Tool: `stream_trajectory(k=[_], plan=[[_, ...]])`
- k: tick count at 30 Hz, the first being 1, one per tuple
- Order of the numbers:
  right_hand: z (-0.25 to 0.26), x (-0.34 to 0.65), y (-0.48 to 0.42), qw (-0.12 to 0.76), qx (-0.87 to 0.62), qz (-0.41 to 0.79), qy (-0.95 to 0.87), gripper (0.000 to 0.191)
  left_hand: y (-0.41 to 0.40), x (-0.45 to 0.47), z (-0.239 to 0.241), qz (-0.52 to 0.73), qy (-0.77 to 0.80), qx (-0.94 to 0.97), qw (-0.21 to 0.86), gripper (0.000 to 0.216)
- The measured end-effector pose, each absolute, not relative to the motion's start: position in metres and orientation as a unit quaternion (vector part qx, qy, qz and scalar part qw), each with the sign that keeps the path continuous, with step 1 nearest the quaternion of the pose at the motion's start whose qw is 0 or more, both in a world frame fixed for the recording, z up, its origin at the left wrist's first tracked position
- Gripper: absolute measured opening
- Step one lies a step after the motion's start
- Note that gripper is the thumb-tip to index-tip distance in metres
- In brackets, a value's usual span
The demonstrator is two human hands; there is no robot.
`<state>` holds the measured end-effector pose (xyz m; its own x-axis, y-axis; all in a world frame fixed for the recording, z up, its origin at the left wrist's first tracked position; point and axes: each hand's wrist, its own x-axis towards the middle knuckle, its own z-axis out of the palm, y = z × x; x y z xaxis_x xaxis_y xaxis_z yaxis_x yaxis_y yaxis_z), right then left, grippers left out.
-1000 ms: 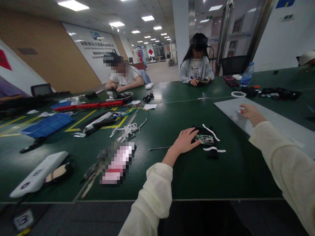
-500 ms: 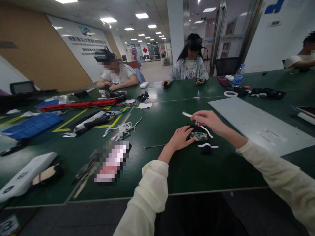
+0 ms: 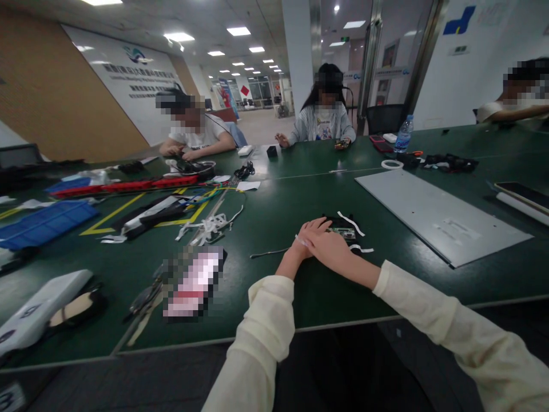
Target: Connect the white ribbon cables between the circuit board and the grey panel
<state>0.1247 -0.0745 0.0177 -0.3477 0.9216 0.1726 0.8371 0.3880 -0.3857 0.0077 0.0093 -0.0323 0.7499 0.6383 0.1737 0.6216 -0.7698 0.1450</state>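
My left hand (image 3: 295,247) lies flat at the left end of a small green circuit board (image 3: 343,233), its fingers stretched out and touching the board's edge. Across it comes my right hand (image 3: 330,247), covering part of its back and thumb. A short white strip (image 3: 301,240) shows at my right fingertips, against the back of my left hand. Two more white strips lie by the board, one curved above it (image 3: 351,224) and one at its lower right (image 3: 362,249). Dark material under the board is partly hidden.
A thin grey cable (image 3: 270,253) runs left from my hands. Tangled white strips (image 3: 210,229) and a phone (image 3: 195,283) lie further left. A large grey panel (image 3: 429,212) occupies the right side. Two people sit across the table, near a water bottle (image 3: 404,134); another sits far right.
My right hand has moved down and left with the white strip, from above the board onto the back of my left hand. Across the table, a person has let go of a small black object.
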Motion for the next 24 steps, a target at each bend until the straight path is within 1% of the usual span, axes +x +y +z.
stream_trajectory(k=[2,6,9,12,16,19,22,24], plan=[[0.016,0.122,-0.079,0.162,-0.567,0.059,-0.806,0.049,0.010,0.010,-0.032,0.097,0.344,0.933,0.033,0.056],[0.016,0.123,-0.088,0.119,-0.562,0.022,-0.818,0.049,0.008,0.011,-0.027,0.098,0.339,0.935,0.033,0.053],[0.024,0.134,-0.097,0.105,-0.568,0.013,-0.816,0.048,0.004,0.011,-0.021,0.111,0.333,0.935,0.050,0.053],[0.035,0.162,-0.098,0.115,-0.594,-0.001,-0.796,0.053,-0.001,0.013,-0.015,0.118,0.338,0.931,0.069,0.056],[0.039,0.236,-0.076,0.150,-0.690,0.014,-0.708,0.059,-0.005,0.016,-0.010,0.145,0.337,0.927,0.080,0.058],[0.022,0.308,-0.054,0.175,-0.751,0.028,-0.636,0.058,-0.006,0.017,-0.008,0.141,0.336,0.927,0.091,0.056],[-0.008,0.367,-0.043,0.155,-0.817,-0.013,-0.555,0.060,-0.005,0.017,-0.006,0.135,0.342,0.925,0.099,0.056],[-0.030,0.392,-0.042,0.146,-0.854,-0.015,-0.499,0.061,-0.005,0.017,-0.005,0.134,0.346,0.923,0.103,0.057]])
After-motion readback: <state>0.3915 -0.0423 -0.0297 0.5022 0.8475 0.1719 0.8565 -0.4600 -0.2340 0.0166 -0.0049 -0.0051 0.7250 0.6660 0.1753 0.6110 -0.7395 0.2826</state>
